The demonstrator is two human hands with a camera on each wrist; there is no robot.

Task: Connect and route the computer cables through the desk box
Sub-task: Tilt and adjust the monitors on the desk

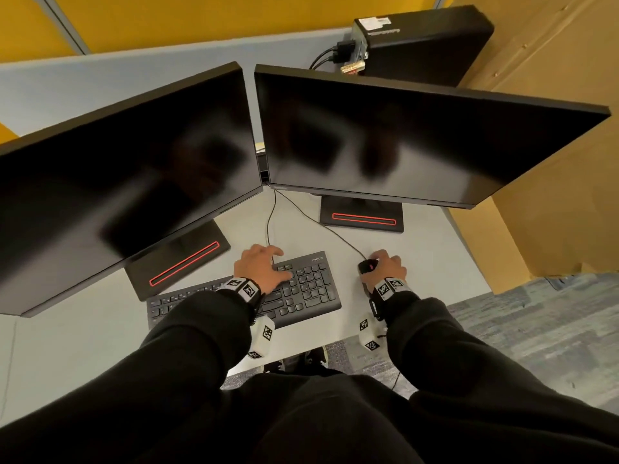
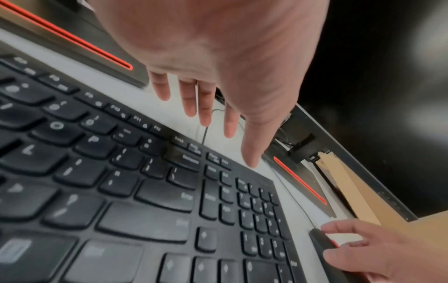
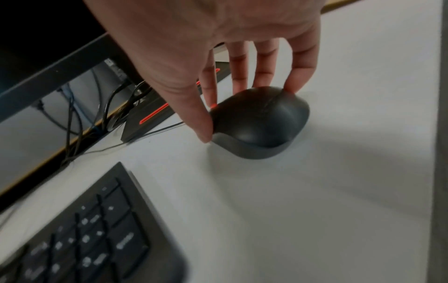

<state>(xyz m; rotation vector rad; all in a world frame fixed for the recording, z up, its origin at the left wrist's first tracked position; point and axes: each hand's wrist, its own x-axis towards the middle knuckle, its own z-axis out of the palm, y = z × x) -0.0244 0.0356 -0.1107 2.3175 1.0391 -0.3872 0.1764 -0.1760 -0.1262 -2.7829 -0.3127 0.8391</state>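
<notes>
The left hand (image 2: 218, 47) hovers over the keyboard (image 1: 294, 296), fingers (image 2: 206, 107) straight and slightly spread, holding nothing. Only the right wrist view shows the right hand (image 3: 218, 38) pinching the mouse (image 3: 261, 122) on the tabletop (image 3: 315, 191), thumb against fingers. Thin cables (image 1: 269, 222) run back under two dark monitors (image 1: 402, 139), which hide where they end. Behind stands the computer (image 1: 425, 38), cables plugged.

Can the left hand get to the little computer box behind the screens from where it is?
Probably not right now. The left hand is over the keyboard, and the right monitor stands between it and the computer box at the desk's back corner. It would have to go over or around.
</notes>
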